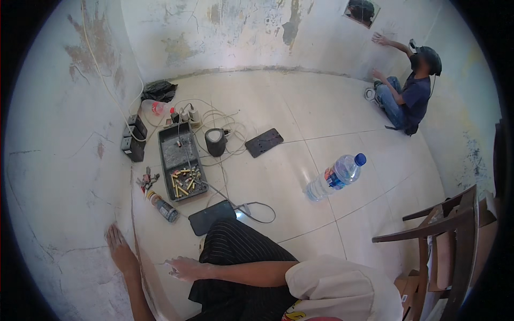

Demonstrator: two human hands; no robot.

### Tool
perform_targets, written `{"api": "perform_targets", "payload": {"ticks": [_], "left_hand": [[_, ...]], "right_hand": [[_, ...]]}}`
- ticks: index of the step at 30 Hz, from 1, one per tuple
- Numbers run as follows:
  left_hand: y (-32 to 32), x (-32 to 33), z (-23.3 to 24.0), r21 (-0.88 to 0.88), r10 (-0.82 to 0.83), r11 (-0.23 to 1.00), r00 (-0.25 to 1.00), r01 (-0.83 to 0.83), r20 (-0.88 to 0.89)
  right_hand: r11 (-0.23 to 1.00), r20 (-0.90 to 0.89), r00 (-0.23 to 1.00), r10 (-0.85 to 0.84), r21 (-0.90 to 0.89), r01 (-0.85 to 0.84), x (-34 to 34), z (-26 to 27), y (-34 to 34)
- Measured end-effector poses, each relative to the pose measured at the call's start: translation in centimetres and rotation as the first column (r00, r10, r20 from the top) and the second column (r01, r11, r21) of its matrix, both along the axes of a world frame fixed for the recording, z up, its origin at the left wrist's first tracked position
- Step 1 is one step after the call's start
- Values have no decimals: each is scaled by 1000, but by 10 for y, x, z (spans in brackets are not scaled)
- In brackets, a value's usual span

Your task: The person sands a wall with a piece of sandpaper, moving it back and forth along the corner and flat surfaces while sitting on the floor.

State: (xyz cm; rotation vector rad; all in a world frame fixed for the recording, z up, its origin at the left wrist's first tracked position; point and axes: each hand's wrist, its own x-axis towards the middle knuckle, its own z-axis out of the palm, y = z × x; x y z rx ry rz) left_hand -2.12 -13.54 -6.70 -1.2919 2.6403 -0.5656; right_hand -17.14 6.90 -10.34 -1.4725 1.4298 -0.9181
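Observation:
My left hand [118, 246] lies flat against the white plastered wall [72, 200], fingers stretched out. Its palm faces the wall, so anything beneath it is hidden. Fine cracks run across the plaster around that hand. My right hand [186, 269], coated in white dust, hovers low over the tiled floor beside my knee in black striped cloth [241, 244]. Its fingers are loosely bent and slightly apart, with nothing visible in them. Nearest ahead of it lies a dark smartphone [212, 217] with a cable plugged in.
A black paint tray [182, 160] holds cigarette butts. Near it are a small jar [164, 210], keys [148, 179], black boxes [133, 138], coiled cables [225, 116] and another phone [264, 143]. A water bottle [335, 178] stands right, before a wooden chair [449, 232]. Another person [415, 92] sits by the far wall.

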Motion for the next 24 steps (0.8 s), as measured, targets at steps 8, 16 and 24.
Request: {"api": "perform_targets", "payload": {"ticks": [8,16,24], "left_hand": [[70,41,55,46,-18,999,995,22,-99],[138,122,114,38,-4,999,972,-5,234],[96,46,74,-30,4,1000,991,0,131]], "right_hand": [[1000,-100,995,-29,-7,29,15,-29,-15],[999,54,998,17,-42,-15,-10,17,-10],[995,-6,996,86,43,-86,-10,32,3]]}}
